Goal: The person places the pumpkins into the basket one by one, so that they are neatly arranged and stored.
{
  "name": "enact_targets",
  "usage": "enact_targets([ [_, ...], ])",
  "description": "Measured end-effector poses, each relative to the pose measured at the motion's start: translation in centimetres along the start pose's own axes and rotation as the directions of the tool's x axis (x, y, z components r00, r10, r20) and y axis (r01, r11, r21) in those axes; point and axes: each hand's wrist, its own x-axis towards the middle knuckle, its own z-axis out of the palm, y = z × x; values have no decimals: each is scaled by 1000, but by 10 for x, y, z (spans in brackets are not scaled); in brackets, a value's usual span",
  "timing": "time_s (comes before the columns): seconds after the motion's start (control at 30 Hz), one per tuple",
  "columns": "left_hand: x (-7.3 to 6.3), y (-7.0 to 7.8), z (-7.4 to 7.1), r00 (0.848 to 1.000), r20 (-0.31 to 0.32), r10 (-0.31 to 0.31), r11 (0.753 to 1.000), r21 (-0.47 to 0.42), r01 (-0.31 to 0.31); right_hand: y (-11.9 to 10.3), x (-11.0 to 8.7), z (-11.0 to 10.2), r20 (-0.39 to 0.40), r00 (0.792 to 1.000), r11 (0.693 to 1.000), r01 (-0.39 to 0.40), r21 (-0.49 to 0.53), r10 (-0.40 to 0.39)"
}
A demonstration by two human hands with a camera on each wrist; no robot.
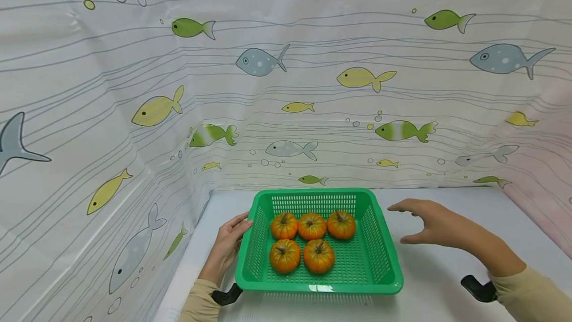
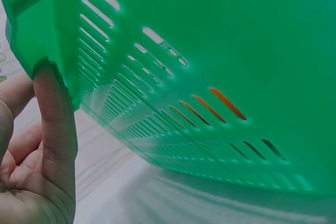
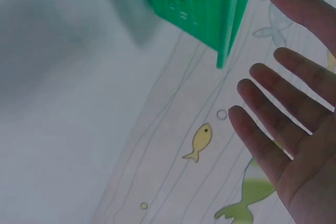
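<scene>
A green plastic basket (image 1: pixel 318 288) with slotted walls stands on the white table and holds several small orange pumpkins (image 1: pixel 312 226). They sit in two rows, mostly toward its left side. At the basket's left rim, my left hand (image 1: pixel 229 242) grips the edge, thumb and finger at the lip. The left wrist view shows that hand (image 2: pixel 44 135) close up, a fingertip tucked against the rim beside the slotted wall. My right hand (image 1: pixel 435 225) hovers to the right of the basket, apart from it, thumb and fingers spread. Its palm and separated fingers show in the right wrist view.
White sheeting (image 1: pixel 313 113) printed with fish and wavy lines rises behind the table and along the left; a pinkish stretch hangs at the right. The pale table top (image 1: pixel 429 282) extends around the basket. Dark bands (image 1: pixel 479 289) are worn at both wrists.
</scene>
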Motion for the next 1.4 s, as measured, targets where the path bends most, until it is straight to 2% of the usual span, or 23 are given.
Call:
enact_targets([
  [0.17,0,0,0,1000,-5,-9,1000,-1,9,16,-17,1,-29,999,1000,-22,21,22],
  [0.37,0,0,0,1000,-4,-12,1000,0,12,34,-41,3,-46,995,995,-92,28,93],
  [0.63,1,0,1,1000,-12,-15,1000,1,15,61,-73,5,-93,977,982,-191,2,190],
  [0.77,1,-1,0,1000,-8,-17,1000,1,17,81,-92,11,-167,969,982,-186,-20,180],
  [0.93,1,-2,0,1000,-2,-12,1000,-7,12,109,-113,21,-261,950,983,-183,-13,174],
  [1.17,1,-2,-1,1000,-11,-19,1000,-10,19,134,-132,25,-142,927,936,-352,-8,348],
  [1.4,1,-2,-1,1000,-12,-19,1000,-11,19,152,-150,36,-146,907,917,-399,13,396],
])
